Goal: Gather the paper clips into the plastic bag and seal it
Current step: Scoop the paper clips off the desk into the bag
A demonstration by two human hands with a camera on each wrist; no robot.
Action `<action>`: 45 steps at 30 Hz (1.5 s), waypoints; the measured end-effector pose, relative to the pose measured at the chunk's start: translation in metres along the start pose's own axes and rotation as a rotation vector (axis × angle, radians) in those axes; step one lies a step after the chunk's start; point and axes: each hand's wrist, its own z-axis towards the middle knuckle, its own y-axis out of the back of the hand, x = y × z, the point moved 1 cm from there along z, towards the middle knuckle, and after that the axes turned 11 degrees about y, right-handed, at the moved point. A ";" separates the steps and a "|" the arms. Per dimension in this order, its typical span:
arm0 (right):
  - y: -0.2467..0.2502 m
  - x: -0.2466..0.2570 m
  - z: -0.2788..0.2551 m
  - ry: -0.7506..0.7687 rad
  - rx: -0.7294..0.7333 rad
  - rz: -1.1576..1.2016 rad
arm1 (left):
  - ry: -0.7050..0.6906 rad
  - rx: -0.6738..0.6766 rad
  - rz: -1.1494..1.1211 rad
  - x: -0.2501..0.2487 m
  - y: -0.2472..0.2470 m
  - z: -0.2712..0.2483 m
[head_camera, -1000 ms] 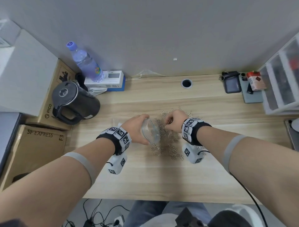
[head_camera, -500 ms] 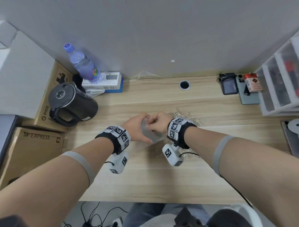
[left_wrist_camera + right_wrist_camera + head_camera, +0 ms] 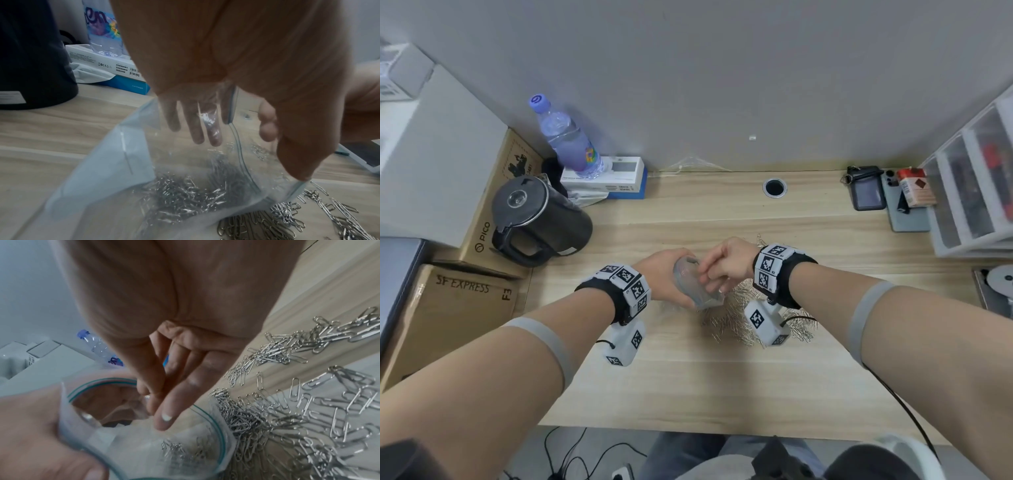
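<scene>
My left hand holds a clear zip plastic bag just above the wooden table, mouth turned right. Its thumb presses the bag's rim, and fingers show through the plastic. Silver paper clips lie inside the bag. My right hand is at the mouth, fingertips bunched over the opening, with a small glint of metal between them. The green zip line rings the opening. A loose pile of paper clips lies on the table under my right wrist.
A black kettle, a water bottle and a white box stand at the back left, beside cardboard boxes. Phones and a drawer unit occupy the back right. A cable hole sits mid-back.
My right hand left the pile of clips and moved left to the bag's mouth. My left hand kept hold of the bag and tilted it slightly.
</scene>
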 end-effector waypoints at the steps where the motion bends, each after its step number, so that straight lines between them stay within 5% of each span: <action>1: 0.004 0.001 0.000 -0.007 -0.035 -0.033 | 0.010 0.009 0.010 0.000 0.002 -0.001; 6: 0.043 -0.009 -0.002 -0.102 -0.356 -0.453 | 0.063 0.072 0.151 0.002 0.011 0.001; 10: 0.065 -0.031 -0.010 -0.275 -0.452 -0.647 | 0.081 0.094 0.181 0.004 0.014 0.004; 17: 0.063 -0.063 0.006 -0.239 -0.413 -0.757 | 0.118 0.098 0.239 0.009 0.021 0.004; 32: 0.019 -0.050 0.010 -0.081 -0.036 -0.955 | 0.115 0.135 0.263 0.006 0.033 0.009; 39: 0.027 -0.035 0.029 -0.033 -0.151 -0.952 | 0.134 0.132 0.245 0.011 0.045 0.006; 45: 0.012 -0.037 0.047 0.031 -0.053 -0.990 | 0.200 0.119 0.221 0.035 0.043 0.001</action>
